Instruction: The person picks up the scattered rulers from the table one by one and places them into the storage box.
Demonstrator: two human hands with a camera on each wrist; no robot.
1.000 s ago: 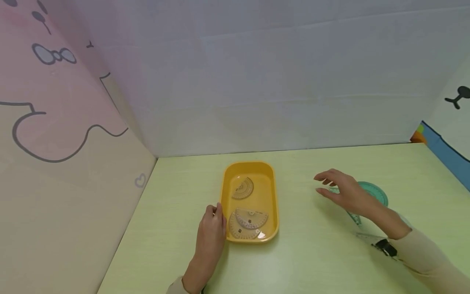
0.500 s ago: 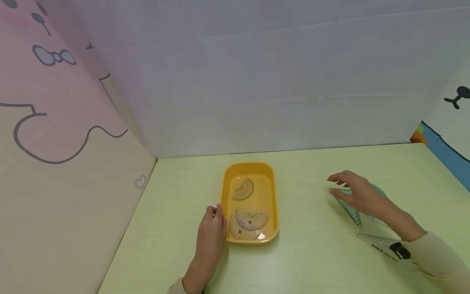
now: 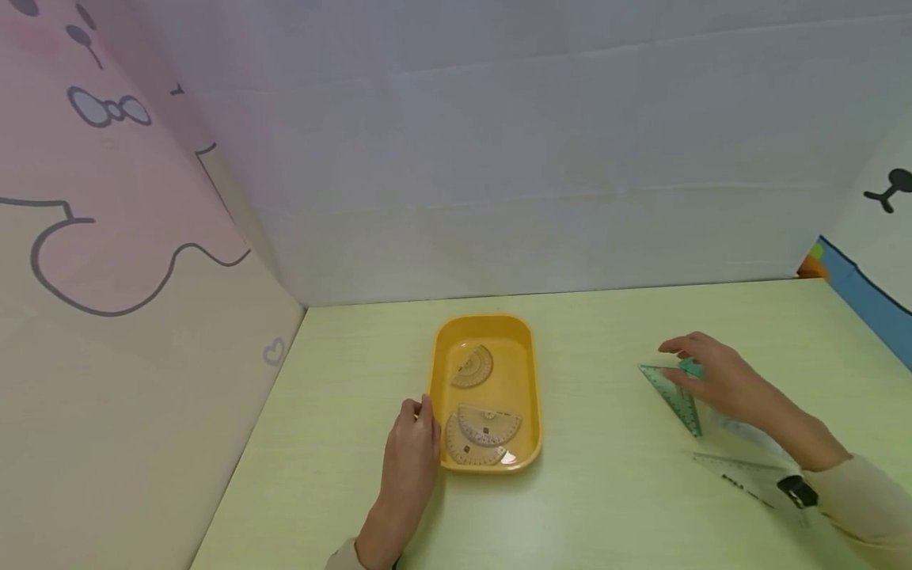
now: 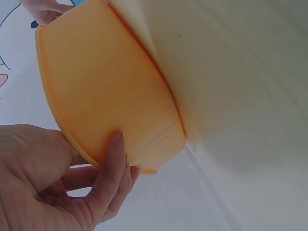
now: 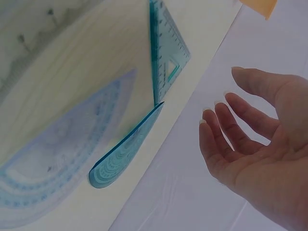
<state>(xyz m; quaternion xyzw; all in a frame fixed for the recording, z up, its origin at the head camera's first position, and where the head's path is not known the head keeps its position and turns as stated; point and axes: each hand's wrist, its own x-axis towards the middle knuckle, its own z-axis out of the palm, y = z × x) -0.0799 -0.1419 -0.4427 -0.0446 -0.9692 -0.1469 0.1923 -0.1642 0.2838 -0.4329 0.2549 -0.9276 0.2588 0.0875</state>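
Observation:
At the left side of a yellow tray (image 3: 537, 388), my left hand (image 3: 408, 459) grips the rim; the left wrist view shows its fingers against the outer wall. Inside the tray lie three clear protractors (image 3: 473, 367), two of them overlapping. My right hand (image 3: 723, 380) hovers over the right of the table, fingers loosely bent and holding nothing. Beneath it are a green set square (image 3: 680, 404) and a green protractor (image 5: 122, 154), mostly hidden by the hand in the head view. A larger bluish clear protractor (image 5: 91, 137) lies beside them, partly under the wrist.
A clear triangular ruler (image 3: 741, 469) with black markings lies near the right sleeve, which covers part of it. The pale green table (image 3: 591, 491) meets a white cloth wall (image 3: 541, 158) at the back and a printed pink wall (image 3: 142, 198) on the left.
My right hand has moved rightward, away from the tray, uncovering the green set square and covering more of the green protractor. The left hand and tray stay put.

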